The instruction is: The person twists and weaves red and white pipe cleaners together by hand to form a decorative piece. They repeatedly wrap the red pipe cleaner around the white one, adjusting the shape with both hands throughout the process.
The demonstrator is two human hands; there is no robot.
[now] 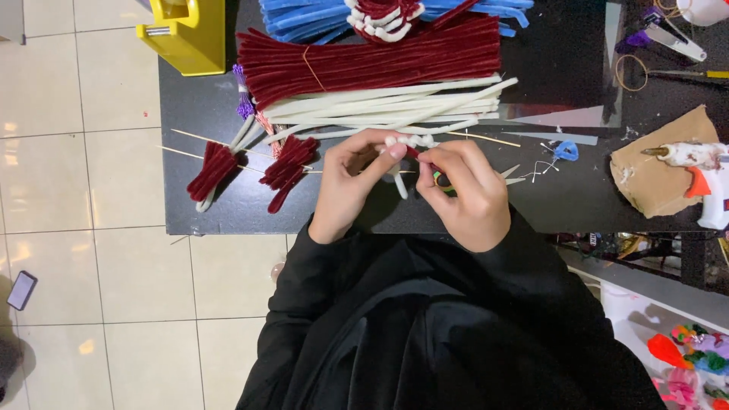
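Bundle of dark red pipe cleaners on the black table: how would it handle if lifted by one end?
The dark red pipe cleaner bundle likely droops: long, thin fuzzy stems. The band sits left of middle, so the long right ends may splay. Probably light, and the fuzz looks unlikely to slip.

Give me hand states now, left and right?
Left hand: closed, pinching the white pipe cleaner.
Right hand: closed on the same pipe cleaner piece.

A small piece of white fuzzy pipe cleaner (407,144), bent into little loops at its top, is held upright above the near edge of the black table. A dark red bit shows inside it, and one white end hangs down toward the person.
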